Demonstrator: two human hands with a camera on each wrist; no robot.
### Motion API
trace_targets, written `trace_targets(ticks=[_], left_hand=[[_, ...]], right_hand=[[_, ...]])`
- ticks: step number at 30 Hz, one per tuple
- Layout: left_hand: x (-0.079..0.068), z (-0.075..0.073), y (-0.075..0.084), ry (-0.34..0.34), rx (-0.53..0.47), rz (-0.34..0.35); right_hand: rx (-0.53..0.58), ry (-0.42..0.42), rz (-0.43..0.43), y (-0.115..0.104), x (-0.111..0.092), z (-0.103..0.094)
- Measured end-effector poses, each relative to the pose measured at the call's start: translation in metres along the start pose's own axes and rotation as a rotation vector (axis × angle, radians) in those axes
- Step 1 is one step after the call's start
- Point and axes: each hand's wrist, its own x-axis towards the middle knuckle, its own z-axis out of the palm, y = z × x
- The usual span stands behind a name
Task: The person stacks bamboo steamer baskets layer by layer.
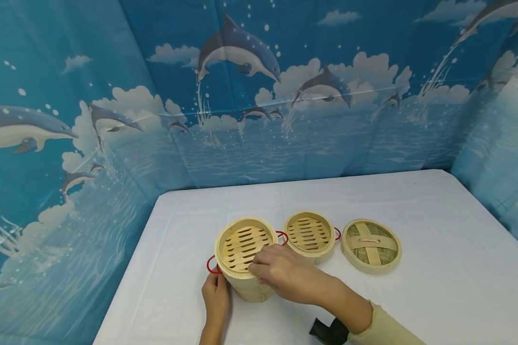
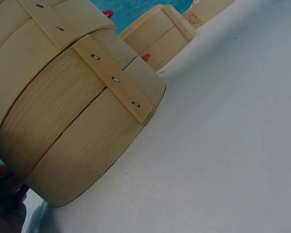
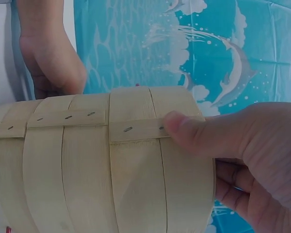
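A stack of round bamboo steamer baskets (image 1: 252,289) stands on the white table, its slatted top tier (image 1: 240,247) facing up. My right hand (image 1: 291,273) pinches the near right rim of that tier. The right wrist view shows its thumb (image 3: 189,131) on the outer wall and the other fingers over the rim. My left hand (image 1: 216,299) holds the stack low on its left side, by a red handle (image 1: 214,265); its fingertips are dark and partly cut off in the left wrist view. The tiers (image 2: 87,107) sit flush on each other.
Right of the stack stands a separate bamboo steamer basket (image 1: 309,233) with a red handle (image 1: 337,233). Beside it lies the woven bamboo lid (image 1: 371,246). A dark object (image 1: 330,331) shows near my right wrist. A dolphin-print curtain (image 1: 259,110) borders the white table (image 1: 449,268).
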Motion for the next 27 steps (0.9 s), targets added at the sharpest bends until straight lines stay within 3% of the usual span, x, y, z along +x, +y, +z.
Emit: trace_targets(ticks=[11,19,27], left_hand=[[-0.0001,0.0009,0.0013,0.001,-0.008,-0.026],[0.0010,0.0018,-0.0001,0.020,0.028,0.011],[0.0006,0.0005,0.0003,-0.004,0.010,0.049]], right_hand=[[-0.041,0.018,0.006,-0.0023,0.0009,0.0028],[-0.059,0.025,0.012,-0.0040,0.0029,0.0043],[-0.060,0.045,0.016,-0.0064,0.0028,0.0076]])
